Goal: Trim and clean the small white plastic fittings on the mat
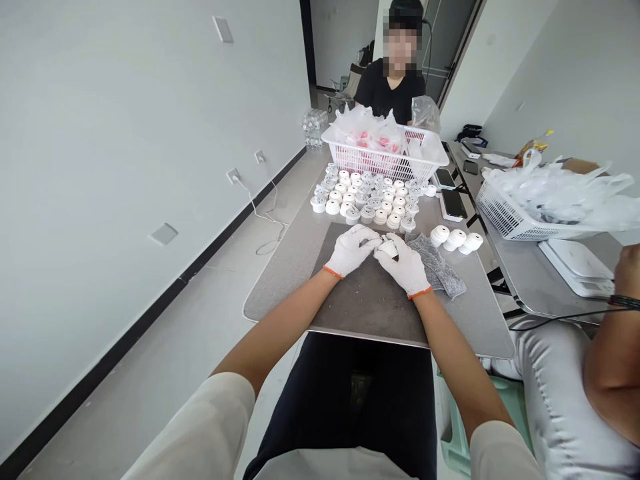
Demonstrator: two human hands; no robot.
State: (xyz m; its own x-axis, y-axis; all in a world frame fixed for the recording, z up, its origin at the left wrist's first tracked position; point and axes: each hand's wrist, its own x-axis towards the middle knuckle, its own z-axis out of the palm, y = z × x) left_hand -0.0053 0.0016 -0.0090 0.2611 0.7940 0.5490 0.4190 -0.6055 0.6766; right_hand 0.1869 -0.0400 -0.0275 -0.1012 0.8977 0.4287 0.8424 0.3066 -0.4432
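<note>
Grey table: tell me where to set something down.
Free: the left strip of the table, between its edge and the dark mat; the mat's specked near part, below the left hand and right hand; the right front corner, below the cloth. Crowded: the far part, white pieces up to the basket.

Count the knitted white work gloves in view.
2: one glove on the left hand, one on the right hand. More may be hidden on the person opposite, behind the white basket.

a table (280, 280) of white parts (361, 200) suggests a workshop.
</note>
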